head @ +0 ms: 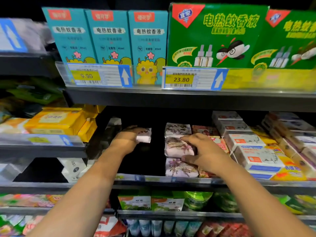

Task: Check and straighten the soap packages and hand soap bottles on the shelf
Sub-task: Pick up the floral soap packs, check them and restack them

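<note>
Three lavender-print soap packages lie in a row front to back on the middle shelf (153, 179): the back one (177, 129), the middle one (177, 147) and the front one (181, 168). My right hand (203, 151) grips the middle package, fingers over its top and thumb at its lower edge. My left hand (127, 140) holds another small floral soap package (145, 135) above the dark empty part of the shelf to the left. No hand soap bottles show clearly.
White and blue soap boxes (256, 156) fill the shelf to the right. Yellow soap packs (56, 121) sit on the left shelf. Teal boxes (109, 36) and green boxes (213, 36) stand on the shelf above, with price tags (183, 79). More goods fill the lower shelves.
</note>
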Action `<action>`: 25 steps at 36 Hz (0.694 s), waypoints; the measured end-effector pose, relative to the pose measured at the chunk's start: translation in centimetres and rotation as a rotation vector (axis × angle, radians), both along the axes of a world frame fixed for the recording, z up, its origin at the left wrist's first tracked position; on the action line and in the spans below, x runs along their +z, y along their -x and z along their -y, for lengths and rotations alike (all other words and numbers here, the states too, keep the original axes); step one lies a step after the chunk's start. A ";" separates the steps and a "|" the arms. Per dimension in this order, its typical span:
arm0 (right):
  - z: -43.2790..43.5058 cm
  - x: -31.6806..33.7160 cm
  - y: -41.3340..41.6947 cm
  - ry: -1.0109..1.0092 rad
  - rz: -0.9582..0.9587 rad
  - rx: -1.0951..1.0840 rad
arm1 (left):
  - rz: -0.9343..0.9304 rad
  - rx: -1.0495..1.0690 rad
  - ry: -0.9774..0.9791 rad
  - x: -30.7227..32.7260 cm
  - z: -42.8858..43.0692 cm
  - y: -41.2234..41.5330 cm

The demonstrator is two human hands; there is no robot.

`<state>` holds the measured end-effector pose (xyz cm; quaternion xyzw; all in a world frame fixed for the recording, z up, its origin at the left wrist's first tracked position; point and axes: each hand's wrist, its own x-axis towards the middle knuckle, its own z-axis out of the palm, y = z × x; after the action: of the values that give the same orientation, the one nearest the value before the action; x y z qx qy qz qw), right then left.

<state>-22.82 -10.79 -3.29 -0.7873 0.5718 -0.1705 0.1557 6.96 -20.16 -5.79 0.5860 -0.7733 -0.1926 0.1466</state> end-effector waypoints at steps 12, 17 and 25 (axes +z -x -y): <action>0.3 -0.1 0.5 -0.017 -0.031 0.010 | 0.010 -0.073 -0.079 -1.6 0.7 -2.1; 0.1 0.5 0.3 0.053 0.043 0.024 | -0.092 -0.066 0.092 -0.6 -2.6 -1.8; -2.0 2.5 -0.7 -0.003 0.324 -0.026 | -0.248 -0.134 0.081 2.9 -9.9 1.1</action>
<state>-22.16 -8.76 -0.82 -0.7417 0.5497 -0.2964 0.2446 5.85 -10.23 -2.87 0.4985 -0.7938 -0.2413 0.2514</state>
